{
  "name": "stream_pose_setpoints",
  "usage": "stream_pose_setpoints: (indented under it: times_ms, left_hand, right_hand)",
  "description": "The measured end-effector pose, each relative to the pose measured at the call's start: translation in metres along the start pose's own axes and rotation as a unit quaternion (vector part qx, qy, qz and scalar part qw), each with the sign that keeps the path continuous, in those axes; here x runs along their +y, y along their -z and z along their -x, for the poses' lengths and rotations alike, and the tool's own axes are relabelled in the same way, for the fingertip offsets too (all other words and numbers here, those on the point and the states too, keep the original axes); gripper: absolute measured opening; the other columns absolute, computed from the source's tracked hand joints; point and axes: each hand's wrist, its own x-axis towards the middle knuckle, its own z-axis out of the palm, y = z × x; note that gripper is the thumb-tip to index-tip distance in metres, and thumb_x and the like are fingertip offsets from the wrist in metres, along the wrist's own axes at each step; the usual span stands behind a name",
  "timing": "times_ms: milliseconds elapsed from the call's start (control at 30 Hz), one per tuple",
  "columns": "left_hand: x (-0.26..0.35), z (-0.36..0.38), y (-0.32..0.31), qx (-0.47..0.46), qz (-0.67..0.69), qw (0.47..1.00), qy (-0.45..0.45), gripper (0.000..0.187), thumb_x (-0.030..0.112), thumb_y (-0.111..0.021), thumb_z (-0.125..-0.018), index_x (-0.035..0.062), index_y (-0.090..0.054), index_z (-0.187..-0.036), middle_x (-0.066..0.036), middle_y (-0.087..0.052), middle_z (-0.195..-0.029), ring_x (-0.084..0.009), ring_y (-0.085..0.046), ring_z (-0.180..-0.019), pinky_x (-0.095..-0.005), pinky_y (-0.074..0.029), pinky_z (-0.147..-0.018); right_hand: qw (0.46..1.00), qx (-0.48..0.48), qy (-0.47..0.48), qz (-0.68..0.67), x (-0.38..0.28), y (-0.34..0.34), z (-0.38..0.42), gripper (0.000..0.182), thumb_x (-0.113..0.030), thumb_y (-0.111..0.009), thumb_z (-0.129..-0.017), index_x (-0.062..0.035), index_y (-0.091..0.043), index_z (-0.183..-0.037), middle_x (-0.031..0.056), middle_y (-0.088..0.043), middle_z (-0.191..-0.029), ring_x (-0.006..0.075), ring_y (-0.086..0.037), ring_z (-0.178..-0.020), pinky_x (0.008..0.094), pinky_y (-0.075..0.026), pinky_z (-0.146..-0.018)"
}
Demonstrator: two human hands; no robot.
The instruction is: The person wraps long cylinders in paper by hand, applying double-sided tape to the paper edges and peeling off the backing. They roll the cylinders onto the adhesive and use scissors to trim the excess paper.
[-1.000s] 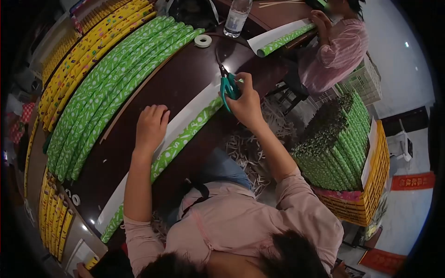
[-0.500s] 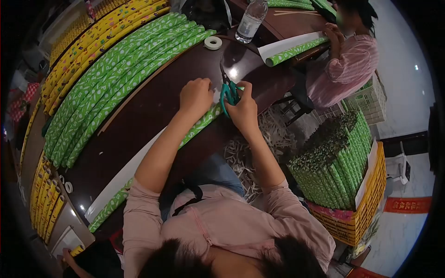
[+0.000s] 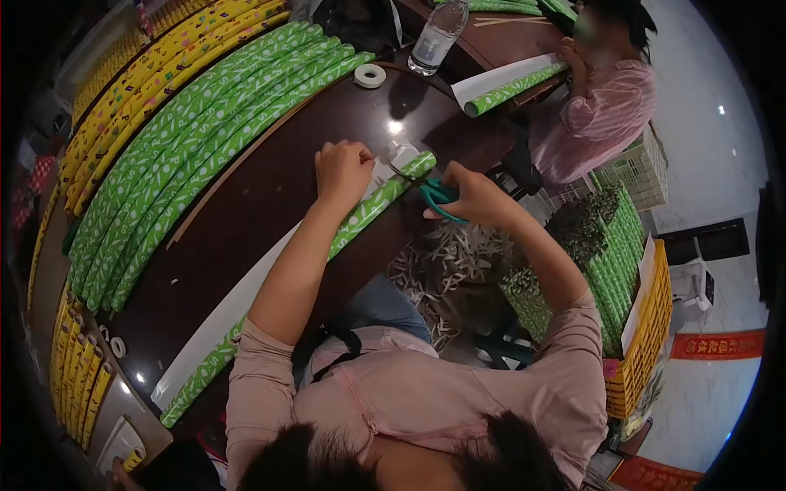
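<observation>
On the dark bench [image 3: 270, 196], left hand [image 3: 342, 170] pressed down, fingers curled, on green paper roll [image 3: 372, 204] near its end. Right hand [image 3: 475, 200] gripped teal scissors [image 3: 438, 195] closed-fisted, blades at roll's end, off bench edge.

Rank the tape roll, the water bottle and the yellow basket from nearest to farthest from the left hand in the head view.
From the left hand:
1. Tape roll, up the table, just beyond the hand.
2. Water bottle, farther up, at the table's far end.
3. Yellow basket, off the table, on the floor to the right.
</observation>
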Motion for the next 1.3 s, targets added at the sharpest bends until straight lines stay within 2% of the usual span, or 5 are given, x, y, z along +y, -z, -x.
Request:
stream_pose_setpoints:
  times_ms: [67, 133, 700, 1133, 1300]
  left_hand:
    - [0.002, 0.001, 0.001, 0.014, -0.014, 1.000, 0.000, 0.008, 0.017, -0.071, -0.079, 0.0106, -0.071, -0.083, -0.005, -0.066, -0.090, -0.0279, -0.057, -0.095, -0.0407, -0.041, -0.085]
    - [0.003, 0.001, -0.001, 0.027, -0.026, 0.999, 0.012, 0.007, 0.018, -0.072, -0.078, 0.0107, -0.070, -0.080, -0.005, -0.066, -0.090, -0.0272, -0.056, -0.095, -0.0411, -0.040, -0.084]
    - [0.002, 0.001, -0.002, 0.029, -0.016, 0.999, 0.004, 0.011, 0.019, -0.072, -0.079, 0.0084, -0.070, -0.081, -0.006, -0.066, -0.092, -0.0278, -0.055, -0.096, -0.0416, -0.039, -0.085]
    - [0.001, 0.001, -0.003, 0.037, -0.017, 0.999, 0.002, 0.010, 0.018, -0.070, -0.079, 0.0090, -0.069, -0.081, -0.006, -0.066, -0.090, -0.0285, -0.055, -0.096, -0.0422, -0.039, -0.085]
    - [0.002, 0.002, -0.002, 0.039, -0.010, 0.999, -0.001, 0.010, 0.019, -0.071, -0.079, 0.0093, -0.068, -0.080, -0.006, -0.066, -0.090, -0.0284, -0.055, -0.096, -0.0424, -0.040, -0.085]
  right_hand:
    - [0.999, -0.026, 0.003, 0.022, 0.001, 0.006, -0.007, 0.077, -0.057, -0.083, -0.064, 0.0036, -0.052, -0.100, 0.0225, -0.064, -0.087, 0.0353, -0.066, -0.083, 0.0401, -0.050, -0.072]
    - [0.995, -0.037, 0.004, 0.095, -0.004, 0.014, -0.011, 0.073, -0.057, -0.083, -0.066, 0.0031, -0.053, -0.094, 0.0169, -0.063, -0.079, 0.0264, -0.063, -0.074, 0.0361, -0.048, -0.065]
    - [0.945, -0.256, -0.135, 0.153, -0.048, 0.054, -0.063, 0.070, -0.067, -0.076, -0.067, 0.0001, -0.057, -0.074, 0.0053, -0.053, -0.057, 0.0151, -0.054, -0.050, 0.0295, -0.041, -0.045]
    - [0.971, -0.196, -0.097, 0.100, -0.040, 0.036, -0.059, 0.074, -0.072, -0.073, -0.066, 0.0005, -0.058, -0.066, 0.0061, -0.050, -0.054, 0.0175, -0.050, -0.048, 0.0316, -0.037, -0.045]
    - [0.983, -0.135, -0.035, 0.122, -0.029, 0.025, -0.058, 0.075, -0.065, -0.079, -0.064, 0.0049, -0.058, -0.080, 0.0157, -0.060, -0.067, 0.0265, -0.061, -0.066, 0.0359, -0.046, -0.059]
